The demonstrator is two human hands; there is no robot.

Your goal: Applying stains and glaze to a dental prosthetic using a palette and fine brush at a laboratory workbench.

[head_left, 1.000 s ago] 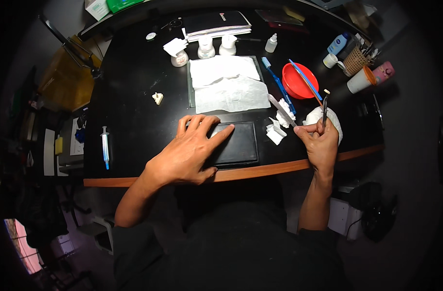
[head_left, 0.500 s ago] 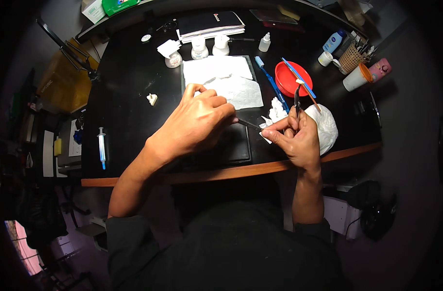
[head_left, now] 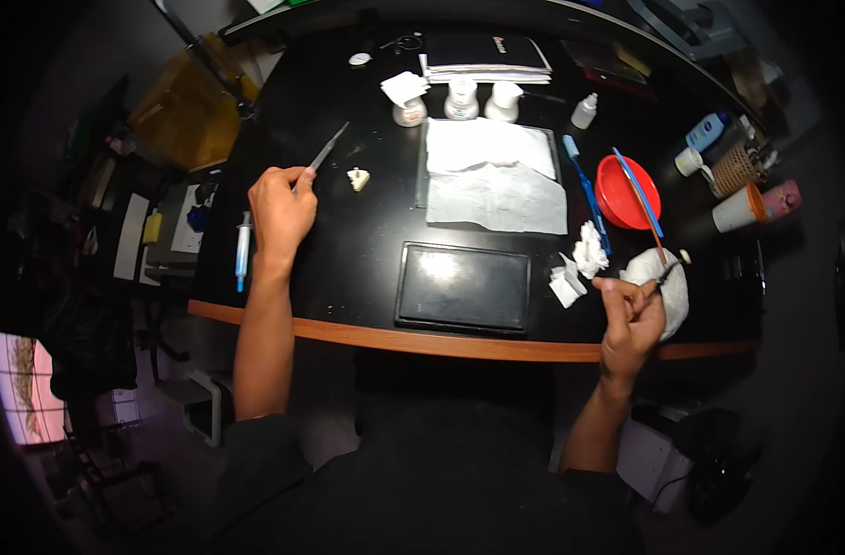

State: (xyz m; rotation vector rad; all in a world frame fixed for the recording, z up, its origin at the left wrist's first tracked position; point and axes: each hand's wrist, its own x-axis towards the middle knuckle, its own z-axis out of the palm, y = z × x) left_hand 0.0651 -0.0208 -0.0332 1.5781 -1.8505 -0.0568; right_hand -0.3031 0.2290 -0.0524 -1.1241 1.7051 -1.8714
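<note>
Head view — left hand [head_left: 283,211] tight on a slim blade [head_left: 329,146], right hand [head_left: 633,322] round a half-hidden dark tool [head_left: 668,272].

Black desk [head_left: 353,254] with wooden front edge [head_left: 422,344]. Bears, at left, syringe [head_left: 243,252] and small cream piece [head_left: 358,178]; in middle, black slab [head_left: 463,289] near edge, glass plate [head_left: 422,180] under white tissue [head_left: 497,194], three jars [head_left: 461,102] in row, folders [head_left: 487,60] behind. Carries, toward right, dropper bottle [head_left: 584,112], toothbrush [head_left: 584,185] just beside red bowl [head_left: 611,203], crumpled tissue [head_left: 589,252], white wad [head_left: 674,298]; farther right, basket [head_left: 735,169], orange-rimmed cup [head_left: 735,213], pink tube [head_left: 782,200], blue bottle [head_left: 705,132].
</note>
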